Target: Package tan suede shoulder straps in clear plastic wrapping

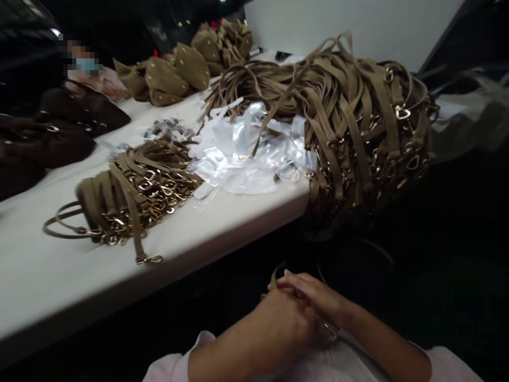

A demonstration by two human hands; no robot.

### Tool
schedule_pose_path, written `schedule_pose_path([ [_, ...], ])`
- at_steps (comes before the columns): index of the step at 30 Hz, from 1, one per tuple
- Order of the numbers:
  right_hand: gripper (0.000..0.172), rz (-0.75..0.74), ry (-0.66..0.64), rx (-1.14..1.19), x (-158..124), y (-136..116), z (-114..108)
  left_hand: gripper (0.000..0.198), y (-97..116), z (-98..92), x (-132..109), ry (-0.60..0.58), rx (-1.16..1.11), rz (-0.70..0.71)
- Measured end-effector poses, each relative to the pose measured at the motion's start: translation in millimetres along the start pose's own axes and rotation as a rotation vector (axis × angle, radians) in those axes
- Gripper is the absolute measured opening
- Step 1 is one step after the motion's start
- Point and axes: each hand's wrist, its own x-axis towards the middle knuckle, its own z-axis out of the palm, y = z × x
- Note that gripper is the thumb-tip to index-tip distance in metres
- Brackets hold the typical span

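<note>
Both hands are low in my lap, below the table's front edge. My left hand [284, 318] is closed around a thin tan strap [274, 276] that loops up past the fingers. My right hand [314, 297] lies over the left with its fingers pressed together on the same strap; a gold clasp [330, 331] shows under the wrist. A large heap of tan straps with gold clasps [358, 116] hangs over the table's right end. A smaller folded bundle of straps [135, 191] lies on the white table [47, 265].
A pile of clear plastic sleeves [246, 148] lies between the two strap heaps. Tan suede bags [178, 74] stand at the back. Dark brown bags [51, 138] lie at the left, near a seated person [85, 66]. Under the table it is dark.
</note>
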Motion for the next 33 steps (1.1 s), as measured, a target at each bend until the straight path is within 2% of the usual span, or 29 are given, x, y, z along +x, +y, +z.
schedule_pose_path([
  [2, 0.069, -0.067, 0.033, -0.093, -14, 0, -9, 0.024, -1, -2.2, 1, -0.031, 0.103, -0.1],
  [4, 0.069, -0.132, -0.032, -0.241, -26, -2, -11, 0.016, -6, -3.9, 0, -0.03, 0.125, -0.211],
  [7, 0.065, -0.156, -0.048, -0.487, -33, -3, -7, 0.021, -17, -5.4, -4, -0.029, -0.115, -0.351],
  [9, 0.046, -0.124, -0.005, -0.527, -33, 1, -7, 0.027, -25, -9.8, -9, -0.06, -0.304, -0.403],
  [11, 0.034, -0.101, 0.034, -0.457, -32, 7, -13, 0.031, -32, -19.3, -17, -0.074, -0.408, -0.399],
  [14, 0.036, -0.079, 0.109, -0.36, -35, 16, -32, 0.034, -43, -38.5, -34, -0.065, -0.474, -0.37],
  [18, 0.04, -0.066, 0.142, -0.257, -45, 20, -54, 0.034, -55, -53.7, -55, -0.103, -0.484, -0.424],
  [23, 0.04, -0.084, 0.15, -0.178, -58, 16, -66, 0.032, -68, -48.9, -70, -0.097, -0.561, -0.488],
  [29, 0.045, -0.054, 0.256, -0.307, -67, 17, -85, 0.046, -77, -38.1, -80, -0.12, -0.769, -0.488],
  [33, 0.052, 0.016, 0.304, -0.413, -68, 15, -89, 0.043, -79, -36.3, -77, -0.099, -0.705, -0.49],
])
